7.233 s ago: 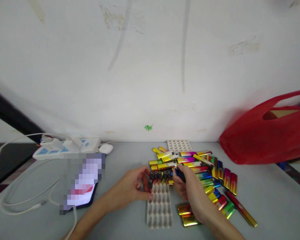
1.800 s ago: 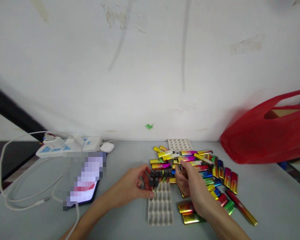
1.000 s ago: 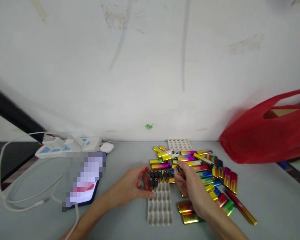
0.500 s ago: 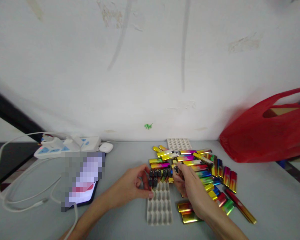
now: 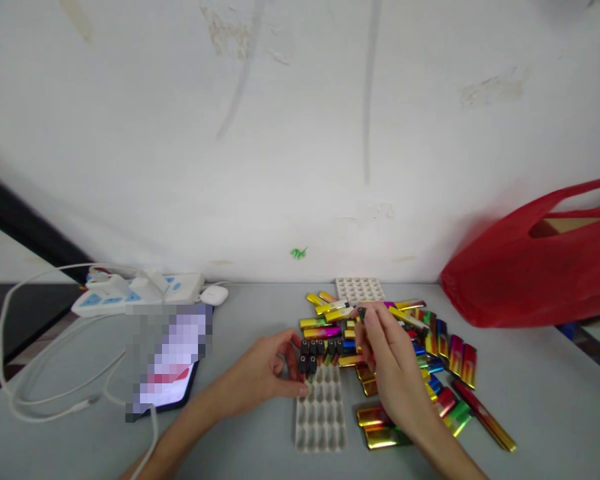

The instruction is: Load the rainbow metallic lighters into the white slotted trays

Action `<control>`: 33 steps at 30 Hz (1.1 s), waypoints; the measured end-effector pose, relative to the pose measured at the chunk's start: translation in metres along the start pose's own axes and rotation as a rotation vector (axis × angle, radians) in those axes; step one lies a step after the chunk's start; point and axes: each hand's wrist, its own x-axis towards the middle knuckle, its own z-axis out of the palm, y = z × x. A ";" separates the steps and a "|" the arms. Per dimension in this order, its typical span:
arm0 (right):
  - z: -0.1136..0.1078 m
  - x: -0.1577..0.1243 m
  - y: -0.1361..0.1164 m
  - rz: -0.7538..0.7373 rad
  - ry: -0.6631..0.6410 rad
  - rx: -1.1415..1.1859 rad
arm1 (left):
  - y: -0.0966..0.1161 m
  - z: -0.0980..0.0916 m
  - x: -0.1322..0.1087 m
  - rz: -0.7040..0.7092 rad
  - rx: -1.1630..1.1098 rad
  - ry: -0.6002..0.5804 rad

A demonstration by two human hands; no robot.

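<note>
A pale grey tray (image 5: 321,420) with rows of pockets lies in front of me. Several lighters (image 5: 313,347) stand upright in its far rows, their black tops showing. My left hand (image 5: 273,370) is curled at the tray's left edge, thumb on the rim and fingertips against the standing lighters. To the right, my right hand (image 5: 387,353) is raised over a pile of shiny multicoloured lighters (image 5: 410,320). Its thumb and fingers pinch one lighter (image 5: 362,312), of which only the dark top shows; the rest is hidden in the hand.
A second pocketed tray (image 5: 360,288) lies by the wall, behind the pile. At the left are a phone (image 5: 173,367), a white power strip (image 5: 140,293) and loose white cables (image 5: 55,419). A red bag (image 5: 535,267) stands at the back right.
My right hand has moved up and slightly right, away from the tray's standing lighters, with a dark-topped lighter in its fingers. My left hand has stayed at the tray.
</note>
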 end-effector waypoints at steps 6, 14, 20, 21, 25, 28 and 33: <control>-0.006 0.000 -0.007 -0.217 -0.030 -0.052 | 0.001 0.000 0.000 -0.008 0.011 0.006; -0.016 0.000 -0.016 -0.238 -0.231 -0.073 | 0.002 0.001 0.000 0.013 -0.019 0.006; -0.018 -0.001 -0.017 -0.290 -0.265 -0.113 | 0.000 0.001 0.000 0.024 -0.039 -0.006; -0.018 -0.001 -0.018 -0.312 -0.283 -0.131 | 0.000 0.001 0.000 0.027 -0.046 -0.010; -0.017 0.000 -0.015 -0.406 -0.349 -0.213 | 0.000 0.001 -0.001 0.031 -0.064 -0.017; -0.016 0.000 -0.009 -0.483 -0.373 -0.302 | 0.001 0.000 -0.001 0.027 -0.048 -0.012; -0.016 0.001 -0.003 -0.508 -0.420 -0.374 | -0.001 0.000 0.000 0.036 -0.040 -0.006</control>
